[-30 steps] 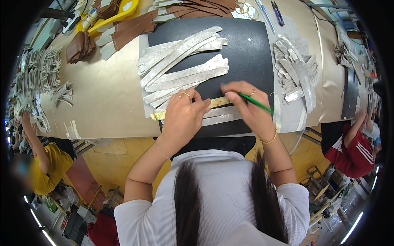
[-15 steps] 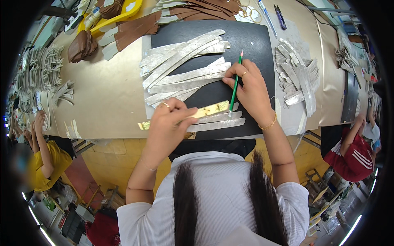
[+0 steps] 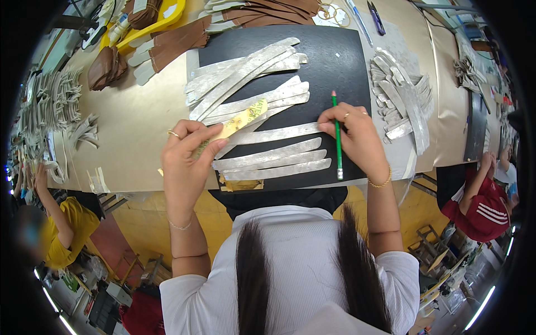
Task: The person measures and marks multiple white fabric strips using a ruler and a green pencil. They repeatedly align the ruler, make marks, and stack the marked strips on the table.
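My left hand (image 3: pixel 188 153) is closed on a yellow patterned strip template (image 3: pixel 243 121), which slants up to the right over the pale strips. In my right hand (image 3: pixel 360 137) a green pencil (image 3: pixel 338 146) sits between the fingers, its tip pointing away from me and its eraser end toward me. The right thumb and fingertips also meet the right end of a silver-grey strip (image 3: pixel 279 133) on the black mat (image 3: pixel 329 64). Nearer me, several similar strips (image 3: pixel 273 158) lie side by side. Farther up the mat, more strips (image 3: pixel 248 72) overlap in a loose stack.
A heap of grey strips (image 3: pixel 402 95) lies right of the mat. Thread snips (image 3: pixel 376 18) and a blue pen (image 3: pixel 360 21) are at the far right. Brown pieces (image 3: pixel 176 47) and a yellow tray (image 3: pixel 159 30) stand far left. Bundled grey pieces (image 3: pixel 53 103) lie leftward. People sit at both sides.
My right hand has come nearer and right, bringing a strip's end down the mat. My left hand has moved left with the template, now tilted more steeply.
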Available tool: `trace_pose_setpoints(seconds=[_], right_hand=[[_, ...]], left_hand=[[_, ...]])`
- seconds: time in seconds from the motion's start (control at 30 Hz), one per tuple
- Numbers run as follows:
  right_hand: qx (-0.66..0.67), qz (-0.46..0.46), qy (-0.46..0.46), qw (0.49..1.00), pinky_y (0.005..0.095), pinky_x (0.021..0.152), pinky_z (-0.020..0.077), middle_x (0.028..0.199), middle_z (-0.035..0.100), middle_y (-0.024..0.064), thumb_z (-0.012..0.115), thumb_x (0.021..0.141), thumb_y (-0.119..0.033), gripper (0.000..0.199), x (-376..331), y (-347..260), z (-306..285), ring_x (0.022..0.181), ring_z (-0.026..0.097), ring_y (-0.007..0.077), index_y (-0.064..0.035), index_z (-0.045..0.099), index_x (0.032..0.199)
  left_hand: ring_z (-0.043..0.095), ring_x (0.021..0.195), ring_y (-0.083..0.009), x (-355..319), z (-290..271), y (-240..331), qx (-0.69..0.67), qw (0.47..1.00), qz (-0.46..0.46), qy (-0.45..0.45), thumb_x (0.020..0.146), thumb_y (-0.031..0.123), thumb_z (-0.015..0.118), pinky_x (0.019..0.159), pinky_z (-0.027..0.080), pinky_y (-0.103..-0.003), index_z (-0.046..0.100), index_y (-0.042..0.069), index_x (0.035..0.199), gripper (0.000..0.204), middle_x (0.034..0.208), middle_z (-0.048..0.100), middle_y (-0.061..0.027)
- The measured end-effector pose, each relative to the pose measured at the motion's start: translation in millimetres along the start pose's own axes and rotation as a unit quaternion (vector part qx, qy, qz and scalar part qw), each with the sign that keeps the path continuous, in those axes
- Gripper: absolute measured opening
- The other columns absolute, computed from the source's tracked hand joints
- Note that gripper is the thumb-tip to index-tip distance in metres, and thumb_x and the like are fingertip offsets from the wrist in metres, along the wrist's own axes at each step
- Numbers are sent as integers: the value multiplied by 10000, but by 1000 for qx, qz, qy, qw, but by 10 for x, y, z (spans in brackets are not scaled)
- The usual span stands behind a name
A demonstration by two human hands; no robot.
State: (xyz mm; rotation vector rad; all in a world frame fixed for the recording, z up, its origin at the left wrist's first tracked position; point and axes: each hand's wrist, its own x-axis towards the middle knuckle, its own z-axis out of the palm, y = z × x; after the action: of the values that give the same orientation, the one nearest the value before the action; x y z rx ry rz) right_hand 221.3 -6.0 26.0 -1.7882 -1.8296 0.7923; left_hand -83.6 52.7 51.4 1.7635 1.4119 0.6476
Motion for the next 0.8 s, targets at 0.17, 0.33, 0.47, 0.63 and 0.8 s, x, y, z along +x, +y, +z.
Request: trace_pose_setpoints(seconds=[0.17, 0.33, 0.47, 0.63, 0.8], right_hand=[[-25, -83, 10, 996, 352, 814, 370, 775, 592, 35, 755, 865, -166, 100, 106, -116, 258, 770, 565, 228, -93, 688, 879], [-23, -58, 7, 998, 347, 840, 375, 802, 580, 40, 783, 837, -176, 162, 69, -162, 226, 793, 574, 222, -97, 709, 958], [-1, -2, 72, 997, 345, 826, 397, 828, 591, 47, 793, 840, -167, 228, -16, -94, 134, 812, 592, 214, -94, 711, 1040], [30, 43, 114, 992, 346, 797, 397, 847, 597, 56, 790, 856, -163, 238, -116, 5, 65, 796, 601, 211, -79, 704, 1061], [37, 52, 107, 992, 350, 798, 398, 855, 606, 62, 783, 866, -166, 218, -145, -10, 68, 809, 612, 212, -73, 705, 1046]], left_hand=[[582, 819, -173, -15, 53, 3, -14, 1000, 8, -12, 789, 26, 823, 697, 479, -285, 784, 10, 1039, 254, 900, 604, -75], [582, 832, -156, -136, 258, -60, 29, 996, 73, -49, 799, 19, 819, 705, 469, -275, 780, 13, 1049, 253, 926, 609, -57], [569, 815, -205, -188, 505, -33, 72, 989, 110, -64, 794, 55, 826, 688, 470, -310, 787, 41, 1030, 240, 901, 607, -65], [551, 796, -220, -199, 681, -99, 78, 988, 128, -34, 783, 113, 821, 806, 445, -375, 787, 88, 1000, 221, 872, 595, -41], [545, 802, -208, -191, 700, -75, 75, 989, 127, -25, 784, 119, 821, 821, 437, -368, 789, 96, 1014, 233, 877, 594, -28]])
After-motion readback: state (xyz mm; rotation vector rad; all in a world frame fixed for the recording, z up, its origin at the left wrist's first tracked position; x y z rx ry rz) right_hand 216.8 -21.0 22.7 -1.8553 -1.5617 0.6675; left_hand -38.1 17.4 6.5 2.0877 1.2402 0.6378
